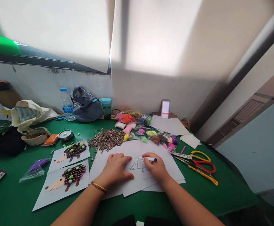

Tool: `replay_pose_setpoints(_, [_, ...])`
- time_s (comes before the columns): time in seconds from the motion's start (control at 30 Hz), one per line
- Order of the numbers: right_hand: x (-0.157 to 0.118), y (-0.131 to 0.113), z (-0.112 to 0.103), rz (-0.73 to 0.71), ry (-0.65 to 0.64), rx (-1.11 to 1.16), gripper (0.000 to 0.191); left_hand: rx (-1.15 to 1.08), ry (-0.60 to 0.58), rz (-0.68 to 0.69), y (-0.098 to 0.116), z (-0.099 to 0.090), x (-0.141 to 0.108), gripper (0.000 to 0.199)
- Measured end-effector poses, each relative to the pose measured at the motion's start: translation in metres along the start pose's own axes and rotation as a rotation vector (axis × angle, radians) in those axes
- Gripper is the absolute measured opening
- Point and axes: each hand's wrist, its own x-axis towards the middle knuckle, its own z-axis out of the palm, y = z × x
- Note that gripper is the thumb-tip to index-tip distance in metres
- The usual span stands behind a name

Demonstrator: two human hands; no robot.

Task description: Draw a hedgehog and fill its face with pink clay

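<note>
My right hand (156, 167) grips a blue-capped marker (150, 159) with its tip toward the paper. Under it lies a white sheet (137, 185) bearing a blue line drawing of a hedgehog (135, 165), partly covered by that hand. My left hand (117, 169) rests flat on the left part of the paper, thumb and fingers apart, holding nothing. To the left are two finished-looking hedgehog pictures, an upper one (71, 153) and a lower one (67, 179), with dark seed spines and green dots. A heap of striped sunflower seeds (107, 139) sits just beyond my left hand.
Scissors with yellow and red handles (204, 164) lie at the right. Bags of coloured clay (154, 138) spread behind the paper. Along the wall stand a water bottle (67, 105), a blue bag (86, 106), a teal-lidded cup (106, 108) and a phone (165, 109).
</note>
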Motion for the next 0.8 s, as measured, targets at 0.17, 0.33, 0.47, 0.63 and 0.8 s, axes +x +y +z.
replay_pose_setpoints(0.17, [-0.0012,-0.0003,0.0002,-0.021,-0.006,-0.019,0.02,0.009,0.003,0.004,0.0,0.0003,0.0001,0.074])
replay_pose_setpoints(0.33, [-0.0009,-0.0006,0.0014,-0.024,-0.033,-0.027,0.02,0.006,-0.004,0.006,0.0003,-0.0002,-0.0001,0.075])
replay_pose_setpoints(0.47, [-0.001,-0.0024,0.0011,-0.007,-0.031,-0.042,0.021,0.015,-0.017,-0.01,0.0014,-0.0011,-0.0003,0.075])
replay_pose_setpoints(0.63, [-0.0012,-0.0041,-0.0014,-0.019,-0.011,-0.044,0.02,0.004,-0.013,-0.013,0.0013,-0.0008,-0.0002,0.074])
replay_pose_setpoints(0.8, [-0.0012,-0.0046,-0.003,-0.012,-0.001,-0.058,0.021,-0.003,0.001,0.0,0.0006,-0.0001,-0.0002,0.074])
